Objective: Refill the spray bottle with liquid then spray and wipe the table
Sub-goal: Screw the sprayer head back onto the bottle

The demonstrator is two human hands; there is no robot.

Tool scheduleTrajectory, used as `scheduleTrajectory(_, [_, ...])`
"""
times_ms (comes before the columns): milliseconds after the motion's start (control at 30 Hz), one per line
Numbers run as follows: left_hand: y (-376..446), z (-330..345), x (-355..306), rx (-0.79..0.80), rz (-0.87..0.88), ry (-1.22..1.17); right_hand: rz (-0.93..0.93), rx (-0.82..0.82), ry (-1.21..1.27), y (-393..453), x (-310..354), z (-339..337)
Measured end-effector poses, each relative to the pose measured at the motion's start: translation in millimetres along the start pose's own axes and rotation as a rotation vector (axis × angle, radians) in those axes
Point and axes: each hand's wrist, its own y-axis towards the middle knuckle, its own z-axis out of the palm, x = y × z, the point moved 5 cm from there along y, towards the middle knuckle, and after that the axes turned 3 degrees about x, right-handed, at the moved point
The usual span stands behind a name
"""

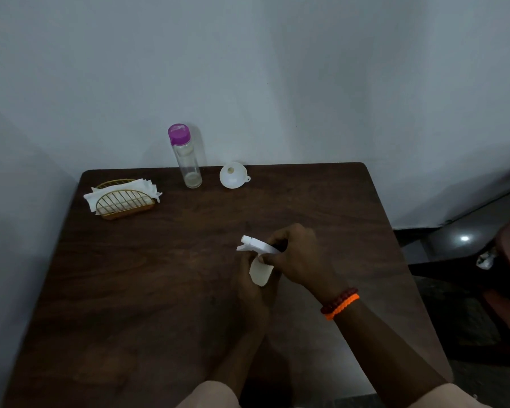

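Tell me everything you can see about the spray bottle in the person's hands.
The spray bottle is small, with a pale, cream-looking plastic body and a white trigger head whose nozzle points left. It is held above the middle of the dark wooden table, tilted. The left hand grips the body from below; the right hand grips the head from the right. Any liquid inside cannot be made out.

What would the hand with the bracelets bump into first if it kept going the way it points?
The right hand points up-left across the table and already grips the spray bottle head. Beyond that, probably the napkin holder, though depth is unclear.
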Motion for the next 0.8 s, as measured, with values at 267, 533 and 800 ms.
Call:
scheduleTrajectory(267, [7,-6,0,0.075,0.011,-0.006,-0.031,-0.005,0.011,2,-1,1])
scheduleTrajectory(533, [2,-11,-8,-0.018,-0.022,-0.019,-0.018,-0.001,0.015,-1,2,1])
scheduleTrajectory(800, [16,-11,-11,0.198,0.111,0.067,-0.019,0.011,0.011,0,-4,-4])
